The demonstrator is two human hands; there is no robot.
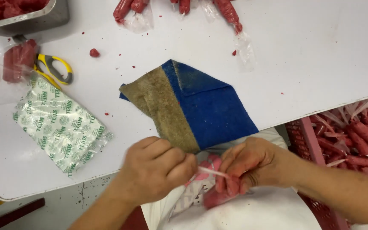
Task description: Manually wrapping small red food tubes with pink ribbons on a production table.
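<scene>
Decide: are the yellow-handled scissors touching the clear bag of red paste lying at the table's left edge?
Touching. In the head view the scissors' blades vanish under the clear bag of red paste, which lies directly over them; no gap shows.
</scene>
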